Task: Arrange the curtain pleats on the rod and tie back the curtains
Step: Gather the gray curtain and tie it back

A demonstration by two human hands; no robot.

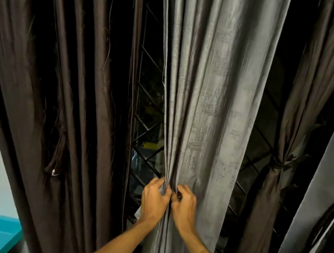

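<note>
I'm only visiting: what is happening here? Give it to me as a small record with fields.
left hand: pinches gathered folds of the grey curtain
right hand: pinches the same folds, beside the left hand
left brown curtain: hangs loose, untied
right brown curtain: cinched by a tie
behind: window grille

No readable text, label, brand, number or sign appears anywhere.
</note>
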